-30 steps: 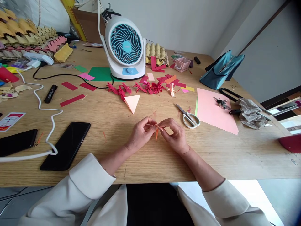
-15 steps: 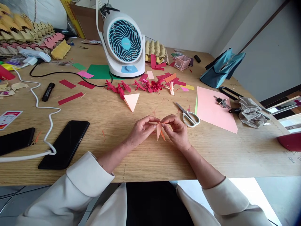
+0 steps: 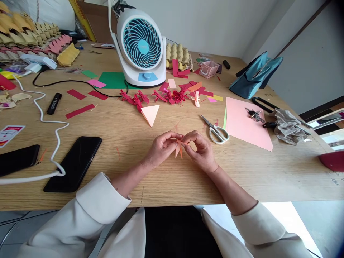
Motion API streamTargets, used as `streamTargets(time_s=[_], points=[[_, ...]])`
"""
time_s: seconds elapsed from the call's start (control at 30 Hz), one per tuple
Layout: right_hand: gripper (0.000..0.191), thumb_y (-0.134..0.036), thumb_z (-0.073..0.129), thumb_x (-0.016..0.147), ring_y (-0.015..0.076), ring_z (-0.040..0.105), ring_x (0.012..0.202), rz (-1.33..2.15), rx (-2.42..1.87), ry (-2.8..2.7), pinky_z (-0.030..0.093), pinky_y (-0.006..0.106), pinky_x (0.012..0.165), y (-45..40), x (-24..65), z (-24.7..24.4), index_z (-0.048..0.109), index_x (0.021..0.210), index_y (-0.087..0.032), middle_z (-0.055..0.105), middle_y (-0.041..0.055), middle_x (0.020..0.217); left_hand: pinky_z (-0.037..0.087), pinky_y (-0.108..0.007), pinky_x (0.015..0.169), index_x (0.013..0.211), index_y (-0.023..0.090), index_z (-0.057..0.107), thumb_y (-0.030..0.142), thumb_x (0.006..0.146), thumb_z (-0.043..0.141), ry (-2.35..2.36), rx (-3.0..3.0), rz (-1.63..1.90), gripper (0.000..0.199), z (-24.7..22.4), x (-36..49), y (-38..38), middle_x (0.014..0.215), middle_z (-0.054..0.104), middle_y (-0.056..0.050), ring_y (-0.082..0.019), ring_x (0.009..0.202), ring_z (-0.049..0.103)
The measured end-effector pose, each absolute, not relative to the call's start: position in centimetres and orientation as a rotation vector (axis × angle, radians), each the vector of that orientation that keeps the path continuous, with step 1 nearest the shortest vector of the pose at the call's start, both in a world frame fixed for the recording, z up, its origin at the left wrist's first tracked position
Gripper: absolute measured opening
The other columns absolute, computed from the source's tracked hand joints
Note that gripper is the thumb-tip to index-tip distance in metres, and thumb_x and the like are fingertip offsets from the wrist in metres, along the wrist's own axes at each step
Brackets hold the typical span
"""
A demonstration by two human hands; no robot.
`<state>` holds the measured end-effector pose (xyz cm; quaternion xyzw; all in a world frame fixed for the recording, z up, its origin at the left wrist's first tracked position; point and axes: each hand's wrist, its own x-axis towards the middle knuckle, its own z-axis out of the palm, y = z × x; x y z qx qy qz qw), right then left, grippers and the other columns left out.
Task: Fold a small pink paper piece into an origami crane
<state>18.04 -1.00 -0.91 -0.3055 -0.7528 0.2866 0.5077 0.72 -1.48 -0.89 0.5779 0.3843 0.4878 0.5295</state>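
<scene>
A small folded orange paper piece [image 3: 179, 152] hangs between my hands, its pointed ends downward. My left hand [image 3: 164, 147] pinches it from the left, thumb and forefinger pressed together. From the right, my right hand [image 3: 199, 149] grips the same piece with thumb and fingertips. White-handled scissors [image 3: 216, 132] lie to the right of my right hand. Beyond my hands rests a folded peach paper triangle [image 3: 151, 114], beside crumpled red paper pieces [image 3: 174, 96].
A white fan [image 3: 145, 46] stands at the back. Pink sheets [image 3: 245, 123] with keys [image 3: 254, 114] on top lie right, near a blue bag [image 3: 252, 77]. At left are a black phone [image 3: 73, 165], a marker [image 3: 54, 104] and a white cable [image 3: 57, 143].
The orange paper piece has turned a little between my fingers, and its hanging points have shifted slightly left. Both hands keep hold of it.
</scene>
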Motion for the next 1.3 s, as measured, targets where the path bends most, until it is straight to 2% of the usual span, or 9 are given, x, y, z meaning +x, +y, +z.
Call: streamTargets(time_s=[0.17,0.27,0.37,0.47,0.63,0.83,1.0,1.13,1.3], points=[[0.009,-0.013,0.061,0.088,0.0176,0.062,0.085,0.601,-0.692,-1.896,0.052,0.035,0.078,-0.99,17.9,-0.69,0.06,0.088,-0.022,0.064,0.0032,0.084,0.055,-0.032,0.086,0.086,0.016,0.07,0.017,0.079,0.057,0.98,1.376,1.176,0.014,-0.97,0.7,-1.58,0.108,0.072,-0.008,-0.019,0.096,0.069],[0.013,-0.009,0.06,0.086,0.0172,0.063,0.085,0.581,-0.675,-1.895,0.052,0.035,0.077,-0.98,17.86,-0.72,0.06,0.089,-0.022,0.064,0.0034,0.086,0.055,-0.028,0.08,0.089,0.016,0.068,0.02,0.078,0.061,0.996,1.323,1.192,0.014,-1.12,0.75,-1.56,0.109,0.071,-0.008,-0.018,0.095,0.068],[0.015,-0.008,0.06,0.086,0.0172,0.063,0.086,0.564,-0.684,-1.878,0.052,0.035,0.077,-1.0,17.89,-0.77,0.06,0.09,-0.022,0.065,0.0037,0.088,0.051,-0.023,0.066,0.095,0.016,0.065,0.026,0.078,0.067,1.02,1.283,1.185,0.02,-1.2,0.83,-1.52,0.095,0.071,-0.005,-0.015,0.082,0.067],[0.016,-0.007,0.06,0.086,0.0177,0.063,0.088,0.531,-0.692,-1.896,0.052,0.035,0.079,-1.02,17.94,-0.76,0.061,0.09,-0.022,0.065,0.0039,0.089,0.044,-0.02,0.056,0.086,0.015,0.061,0.029,0.078,0.068,1.06,1.259,1.176,0.017,-1.24,0.91,-1.52,0.079,0.067,-0.002,-0.011,0.065,0.06],[0.018,-0.006,0.058,0.086,0.0178,0.063,0.089,0.467,-0.685,-1.951,0.052,0.035,0.078,-1.02,17.93,-0.89,0.061,0.093,-0.022,0.065,0.0042,0.09,0.04,-0.021,0.053,0.074,0.014,0.059,0.027,0.078,0.067,1.086,1.284,1.158,0.016,-1.25,0.94,-1.52,0.063,0.06,0.0,-0.009,0.056,0.052],[0.018,-0.007,0.058,0.087,0.0181,0.061,0.09,0.417,-0.683,-1.996,0.053,0.035,0.079,-1.01,17.95,-1.37,0.062,0.096,-0.022,0.062,0.0055,0.091,0.036,-0.021,0.051,0.068,0.017,0.053,0.019,0.079,0.059,1.143,1.397,1.162,0.013,-1.33,0.71,-1.52,0.057,0.056,0.003,-0.008,0.052,0.048],[0.015,-0.01,0.058,0.088,0.0167,0.058,0.082,0.351,-0.714,-2.014,0.053,0.033,0.073,-1.08,18.04,-1.49,0.063,0.096,-0.022,0.055,0.0045,0.086,0.032,-0.019,0.046,0.067,0.017,0.053,0.015,0.078,0.056,1.107,1.341,1.171,0.012,-1.57,0.79,-1.6,0.053,0.054,0.005,-0.006,0.046,0.043],[0.018,-0.01,0.057,0.09,0.0162,0.059,0.081,0.301,-0.69,-2.074,0.053,0.03,0.071,-1.06,18.05,-1.49,0.064,0.101,-0.022,0.057,0.0054,0.088,0.037,-0.019,0.046,0.068,0.017,0.053,0.017,0.08,0.059,1.014,1.225,1.177,0.013,-1.38,1.07,-1.63,0.05,0.054,0.005,-0.006,0.045,0.046],[0.028,-0.007,0.052,0.092,0.0167,0.063,0.091,0.276,-0.676,-2.122,0.054,0.031,0.081,-1.15,18.15,-1.38,0.064,0.11,-0.024,0.062,0.0073,0.097,0.043,-0.019,0.046,0.068,0.016,0.053,0.022,0.08,0.064,1.022,1.135,1.17,0.017,-0.66,1.11,-1.61,0.05,0.058,0.004,-0.008,0.045,0.053]])
